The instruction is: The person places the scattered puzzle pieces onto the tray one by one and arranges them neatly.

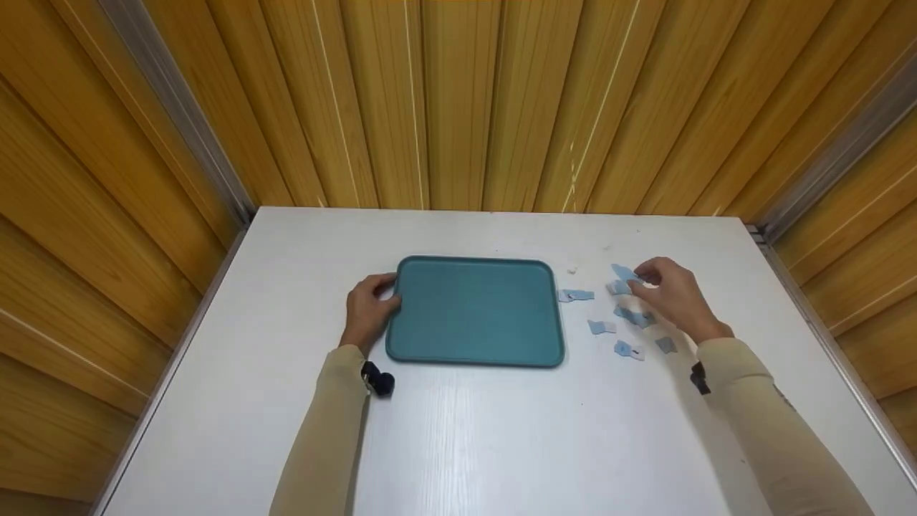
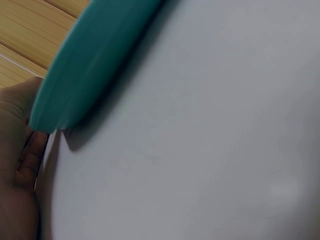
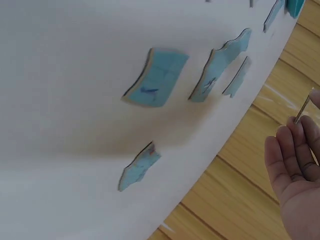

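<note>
My left hand (image 1: 367, 309) grips the left edge of a teal rectangular tray (image 1: 476, 312), thumb over the rim. In the left wrist view the tray's edge (image 2: 85, 75) shows close over the white table, with part of the hand at far left. Right of the tray, my right hand (image 1: 671, 292) pinches a thin, irregular light-blue puzzle piece (image 1: 625, 271) between thumb and fingertips. The right wrist view shows that piece edge-on (image 3: 303, 108). Below the hand lie more pieces, among them a dark-edged blue one (image 3: 157, 77) and a wavy one (image 3: 220, 65).
Several blue pieces lie scattered on the white table (image 1: 458, 437), one of them (image 1: 577, 295) right at the tray's right edge. Another (image 1: 629, 350) lies nearer the front. Small crumbs (image 1: 572, 270) sit behind them. Wood-patterned panels (image 1: 458, 107) stand behind the table and at both sides.
</note>
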Tool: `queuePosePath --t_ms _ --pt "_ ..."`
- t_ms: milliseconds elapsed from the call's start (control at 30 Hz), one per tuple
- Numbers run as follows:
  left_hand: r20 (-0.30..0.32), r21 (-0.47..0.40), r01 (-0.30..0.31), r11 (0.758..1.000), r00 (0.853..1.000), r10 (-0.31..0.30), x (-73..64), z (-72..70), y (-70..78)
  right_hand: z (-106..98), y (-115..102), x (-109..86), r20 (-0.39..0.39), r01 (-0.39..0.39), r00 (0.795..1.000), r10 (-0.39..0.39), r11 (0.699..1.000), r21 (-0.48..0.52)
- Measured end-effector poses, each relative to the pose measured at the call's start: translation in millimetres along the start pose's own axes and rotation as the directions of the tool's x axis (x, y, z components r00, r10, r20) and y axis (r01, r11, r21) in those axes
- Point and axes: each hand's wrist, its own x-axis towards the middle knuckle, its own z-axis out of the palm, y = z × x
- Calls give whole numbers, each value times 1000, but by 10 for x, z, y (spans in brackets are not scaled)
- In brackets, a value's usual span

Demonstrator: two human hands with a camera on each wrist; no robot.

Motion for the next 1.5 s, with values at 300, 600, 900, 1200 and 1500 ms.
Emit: queuePosePath --t_ms 300,600,900,1200,1500 --pt "10 -7 33 999 999 -32 -13 -9 23 219 -455 27 24 175 984 -175 984 -25" --pt "14 -13 43 999 999 -43 -17 -8 20 526 -777 55 17 384 923 -384 923 -14" --pt "16 -23 38 999 999 -37 -28 -7 14 883 -1049 30 107 450 886 -452 892 40" --pt "10 -15 17 1000 1000 -17 -19 -16 2 1195 -1302 22 119 507 849 -514 857 90" --pt "8 -9 22 1000 1000 -22 -16 -4 1 1462 -1446 -30 146 519 831 -537 842 145"
